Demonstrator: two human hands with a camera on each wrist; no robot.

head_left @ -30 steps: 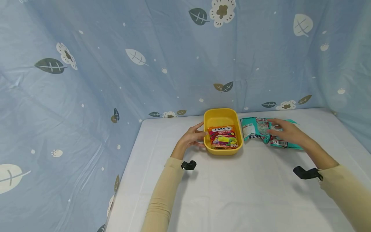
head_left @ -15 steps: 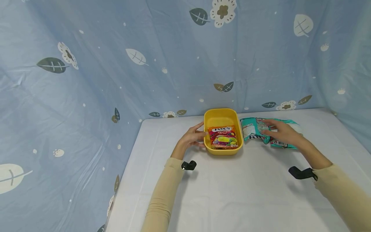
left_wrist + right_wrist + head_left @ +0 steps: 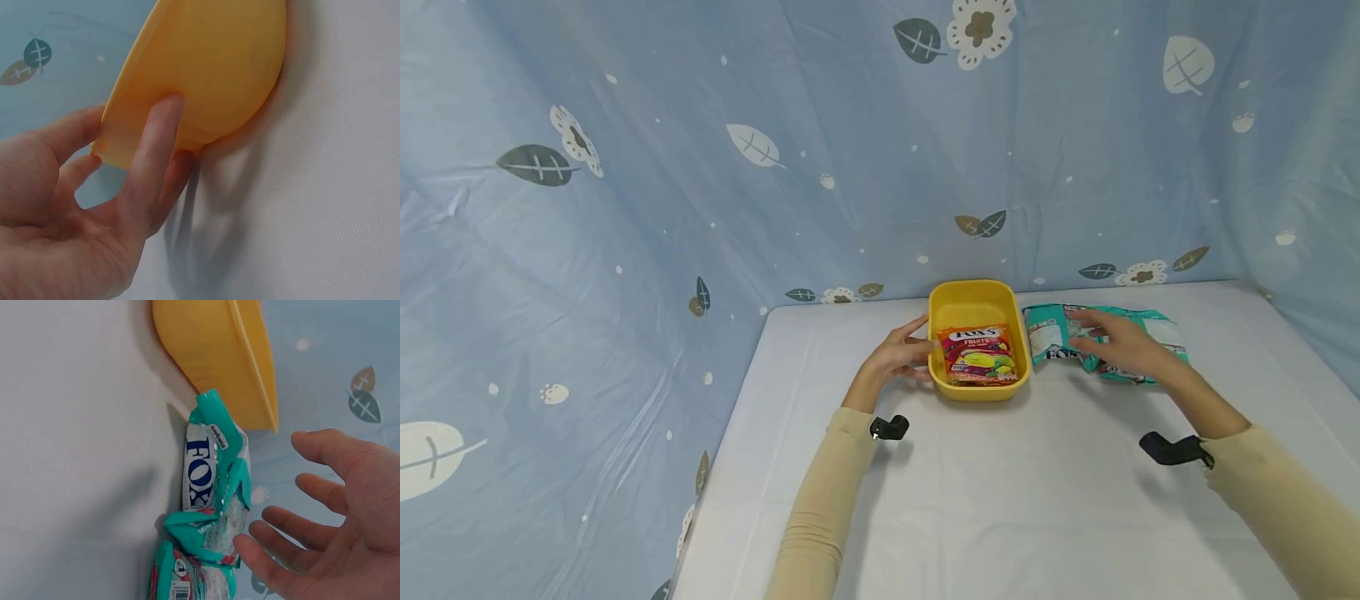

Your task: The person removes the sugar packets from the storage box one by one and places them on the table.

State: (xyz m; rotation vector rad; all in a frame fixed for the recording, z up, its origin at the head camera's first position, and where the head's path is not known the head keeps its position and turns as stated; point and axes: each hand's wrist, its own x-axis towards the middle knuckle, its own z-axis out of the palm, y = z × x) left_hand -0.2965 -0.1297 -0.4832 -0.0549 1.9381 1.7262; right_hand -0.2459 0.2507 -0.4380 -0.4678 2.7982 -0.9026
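A yellow tub [image 3: 972, 304] sits toward the back of the white counter [image 3: 1000, 500], close to the blue curtain [image 3: 700, 167] printed with leaves and flowers that hangs behind and to the left. Inside the tub lies a red candy bag [image 3: 979, 356], face up, filling the near half.

The left hand [image 3: 898, 354] holds the tub's left wall: the thumb lies over the rim and the fingers [image 3: 153, 162] press along the outside of the wall, as the left wrist view shows.

Just right of the tub, almost touching it, two teal candy bags [image 3: 1060, 337] lie crumpled on the counter, one partly overlapping the other. The right hand [image 3: 1123, 346] hovers over them with fingers spread wide and straight, gripping nothing; in the right wrist view the fingertips [image 3: 250, 553] are very near the upper bag, but whether they touch it cannot be told.

A black wrist mount shows on each beige sleeve [image 3: 820, 508].
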